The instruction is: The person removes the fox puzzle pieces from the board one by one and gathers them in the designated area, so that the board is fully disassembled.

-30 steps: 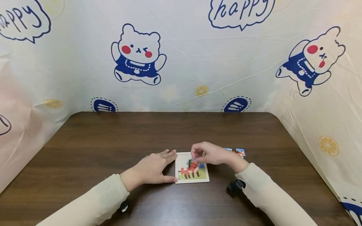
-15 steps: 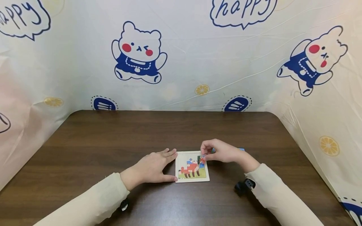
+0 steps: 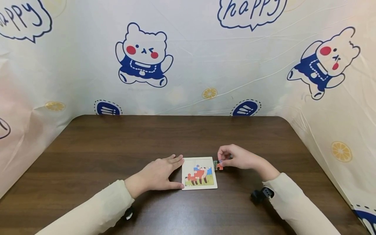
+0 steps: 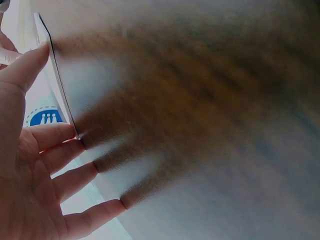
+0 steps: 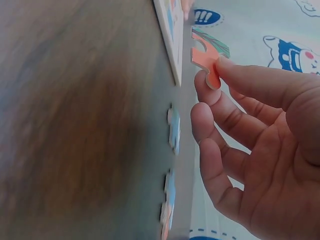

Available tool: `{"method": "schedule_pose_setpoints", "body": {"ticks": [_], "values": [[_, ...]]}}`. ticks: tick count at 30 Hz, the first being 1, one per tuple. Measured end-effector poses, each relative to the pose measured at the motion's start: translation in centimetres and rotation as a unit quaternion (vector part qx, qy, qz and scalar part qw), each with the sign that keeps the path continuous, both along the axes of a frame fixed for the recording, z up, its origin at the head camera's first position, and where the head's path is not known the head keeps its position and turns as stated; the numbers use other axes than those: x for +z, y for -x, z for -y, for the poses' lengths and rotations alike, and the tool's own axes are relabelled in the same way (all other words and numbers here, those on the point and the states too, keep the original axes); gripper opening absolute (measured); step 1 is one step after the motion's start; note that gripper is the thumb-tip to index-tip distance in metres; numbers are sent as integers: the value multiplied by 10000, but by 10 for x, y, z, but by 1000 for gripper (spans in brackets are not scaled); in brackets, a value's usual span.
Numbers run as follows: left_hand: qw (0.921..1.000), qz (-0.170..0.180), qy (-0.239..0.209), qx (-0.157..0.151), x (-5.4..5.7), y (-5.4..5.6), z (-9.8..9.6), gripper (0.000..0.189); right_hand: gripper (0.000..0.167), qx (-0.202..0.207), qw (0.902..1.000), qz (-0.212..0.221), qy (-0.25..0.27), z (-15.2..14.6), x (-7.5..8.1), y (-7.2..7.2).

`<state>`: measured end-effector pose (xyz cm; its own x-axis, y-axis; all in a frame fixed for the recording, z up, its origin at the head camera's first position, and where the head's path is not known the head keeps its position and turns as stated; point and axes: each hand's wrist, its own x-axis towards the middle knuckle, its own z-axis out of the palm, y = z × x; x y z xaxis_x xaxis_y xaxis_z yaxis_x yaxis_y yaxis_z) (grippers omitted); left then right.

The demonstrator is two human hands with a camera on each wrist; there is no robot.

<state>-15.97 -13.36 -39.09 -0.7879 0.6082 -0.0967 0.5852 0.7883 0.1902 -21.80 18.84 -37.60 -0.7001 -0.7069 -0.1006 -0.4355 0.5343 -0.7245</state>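
Note:
A white-rimmed puzzle tray lies on the table, with joined pieces showing a red-and-white animal on green ground; its upper part is pale and bare. My left hand rests at the tray's left side, fingers spread, with thumb and a fingertip touching the rim. In the left wrist view that rim is a thin edge beside the left thumb. Just beyond the tray's right edge, my right hand pinches a red-and-green puzzle piece between thumb and index finger. The right wrist view shows this piece raised above the table.
Loose puzzle pieces lie on the brown table to the right of the tray, mostly hidden behind the right hand in the head view. A printed cloth hangs around the table's back and sides.
My right hand has moved right, carrying the pinched piece from over the tray to beyond its right edge. My left hand has stayed at the tray's left rim.

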Motion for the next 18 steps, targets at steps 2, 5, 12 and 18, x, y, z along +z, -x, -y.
{"method": "schedule_pose_setpoints", "body": {"ticks": [2, 5, 12, 18], "values": [[10000, -4, 0, 2, 0, 0, 0, 90, 9, -26, 10000, 29, 2, -4, 0, -1], [10000, -9, 13, 9, 1, 0, 0, 90, 10, -40, 10000, 62, 13, -9, 0, -2], [10000, 28, 50, 24, 0, 1, 0, 90, 10, -221, 9992, 278, -172, -18, -1, -3], [10000, 57, 26, 21, 0, 0, 0, 90, 10, -232, 9987, 218, -400, -18, -3, -4]]}}
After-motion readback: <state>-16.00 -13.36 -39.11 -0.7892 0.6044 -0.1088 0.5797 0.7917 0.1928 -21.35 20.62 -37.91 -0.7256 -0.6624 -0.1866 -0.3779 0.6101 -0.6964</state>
